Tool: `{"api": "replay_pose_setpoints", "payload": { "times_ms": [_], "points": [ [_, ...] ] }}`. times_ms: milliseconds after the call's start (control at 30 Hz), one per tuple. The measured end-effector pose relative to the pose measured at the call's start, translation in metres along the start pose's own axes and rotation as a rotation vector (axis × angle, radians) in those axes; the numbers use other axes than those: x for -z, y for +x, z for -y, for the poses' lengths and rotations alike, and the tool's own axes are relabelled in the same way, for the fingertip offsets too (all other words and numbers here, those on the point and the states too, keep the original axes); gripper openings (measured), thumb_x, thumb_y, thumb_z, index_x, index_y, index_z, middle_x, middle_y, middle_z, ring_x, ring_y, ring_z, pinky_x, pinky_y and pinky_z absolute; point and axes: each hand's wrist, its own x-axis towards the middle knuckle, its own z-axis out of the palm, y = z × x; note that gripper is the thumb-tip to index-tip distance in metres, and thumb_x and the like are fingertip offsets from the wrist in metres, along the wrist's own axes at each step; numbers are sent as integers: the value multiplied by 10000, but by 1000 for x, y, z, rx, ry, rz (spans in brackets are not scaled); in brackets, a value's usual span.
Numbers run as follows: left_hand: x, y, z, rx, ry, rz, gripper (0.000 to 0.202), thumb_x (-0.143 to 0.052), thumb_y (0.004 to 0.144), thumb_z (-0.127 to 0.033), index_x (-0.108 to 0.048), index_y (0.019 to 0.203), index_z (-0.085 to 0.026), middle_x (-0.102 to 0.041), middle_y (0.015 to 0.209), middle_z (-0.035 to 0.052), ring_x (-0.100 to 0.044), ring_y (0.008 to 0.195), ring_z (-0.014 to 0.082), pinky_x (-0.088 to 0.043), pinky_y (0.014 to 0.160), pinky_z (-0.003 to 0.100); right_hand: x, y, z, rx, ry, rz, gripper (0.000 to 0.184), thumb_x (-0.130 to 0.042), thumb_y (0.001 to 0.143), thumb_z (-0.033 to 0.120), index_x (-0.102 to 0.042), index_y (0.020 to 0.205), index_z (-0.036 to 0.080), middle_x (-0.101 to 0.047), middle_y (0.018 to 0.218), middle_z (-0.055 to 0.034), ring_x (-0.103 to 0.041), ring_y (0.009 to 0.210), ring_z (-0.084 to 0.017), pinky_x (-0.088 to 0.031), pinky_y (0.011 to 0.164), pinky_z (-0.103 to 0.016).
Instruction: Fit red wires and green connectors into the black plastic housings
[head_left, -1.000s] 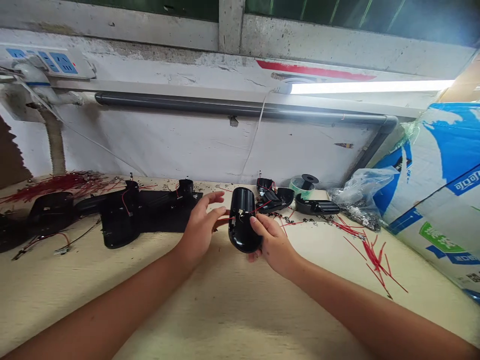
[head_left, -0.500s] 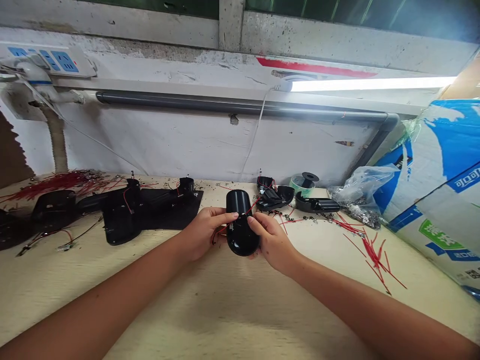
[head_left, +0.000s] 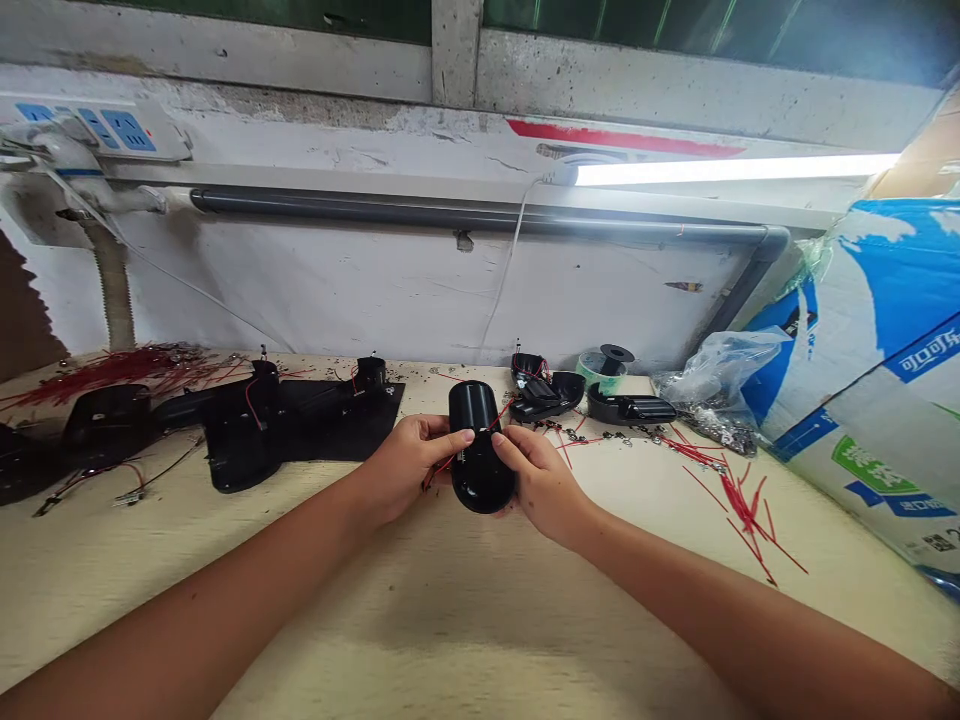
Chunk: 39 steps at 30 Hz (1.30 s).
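Both my hands grip a glossy black plastic housing [head_left: 477, 445] with thin red wires coming out of it, held just above the pale wooden bench [head_left: 465, 610]. My left hand [head_left: 405, 470] wraps its left side, the thumb pressing on top. On the right side my right hand [head_left: 541, 483] closes round it, thumb meeting the left thumb near the wires. The fingers of both hands are curled shut on the housing.
More black housings with red wires [head_left: 240, 430] lie to the left, others [head_left: 551, 392] and a solder spool [head_left: 606, 364] behind. Loose red wires [head_left: 739, 505] scatter right, by a plastic bag [head_left: 716, 385] and a blue-white carton [head_left: 877, 370]. A power strip [head_left: 97, 125] hangs on the wall.
My left hand, open beside the housing a second ago, has closed onto its left side. The housing has tilted slightly and sunk a little toward me.
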Motion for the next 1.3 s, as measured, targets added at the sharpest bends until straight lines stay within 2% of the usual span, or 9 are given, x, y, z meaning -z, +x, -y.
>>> {"api": "replay_pose_setpoints", "payload": {
  "times_ms": [167,267,400,567,733,800,967,1200,1300],
  "points": [
    [2,0,-1,17,-27,28,278,-794,740,-369,-722,873,-136,-667,695,-1,-548,558,54,-452,549,177,1,3,1,-18,-8,1,434,-665,785,594,-522,801,185,-524,622,28,-505,417,-119,-422,329,-239],
    [2,1,-3,55,-96,-9,242,-799,737,-345,-710,840,-145,-681,720,-7,-569,567,58,-476,564,189,1,5,5,-18,34,-38,401,-678,782,555,-514,773,189,-459,517,64,-413,331,-90,-389,306,-228],
    [3,4,-3,50,-131,-113,226,-810,725,-308,-697,831,-144,-690,738,-4,-593,584,61,-468,537,177,2,2,13,11,156,-113,329,-712,748,448,-487,818,218,-366,476,120,-272,312,-58,-396,296,-226],
    [7,7,4,10,-78,-119,321,-828,697,-368,-704,880,-135,-709,786,30,-643,637,95,-494,575,198,5,-4,16,17,-60,-34,354,-670,777,445,-650,983,158,-323,471,116,-255,312,-52,-308,292,-209],
    [4,7,6,-69,-4,-117,369,-832,683,-395,-721,913,-129,-723,824,54,-652,667,109,-508,599,212,9,-3,13,43,-263,-41,400,-666,817,453,-721,1062,141,-417,536,59,-293,367,-57,-209,327,-210],
    [3,6,7,-93,24,-127,361,-831,684,-391,-725,904,-125,-711,800,48,-630,638,93,-479,561,189,9,-2,15,21,-310,-12,410,-667,821,475,-733,1056,146,-434,535,45,-295,378,-65,-177,333,-212],
    [3,5,10,-93,65,-141,384,-816,687,-444,-720,892,-133,-692,773,41,-557,533,70,-382,446,173,7,-3,22,-13,-375,22,387,-685,816,495,-739,992,155,-356,485,65,-223,376,-59,-137,336,-211],
    [2,6,11,-131,48,-137,328,-803,716,-407,-739,898,-141,-720,805,48,-605,635,86,-452,557,186,10,-1,19,54,-501,82,374,-604,882,506,-698,804,153,-383,575,29,-251,445,-62,-156,377,-213],
    [2,7,11,-128,31,-123,321,-803,717,-396,-740,902,-142,-722,779,45,-615,648,94,-465,582,197,10,-1,18,66,-506,52,343,-609,882,484,-706,837,158,-387,560,32,-264,441,-69,-181,378,-216]
  ]
}}
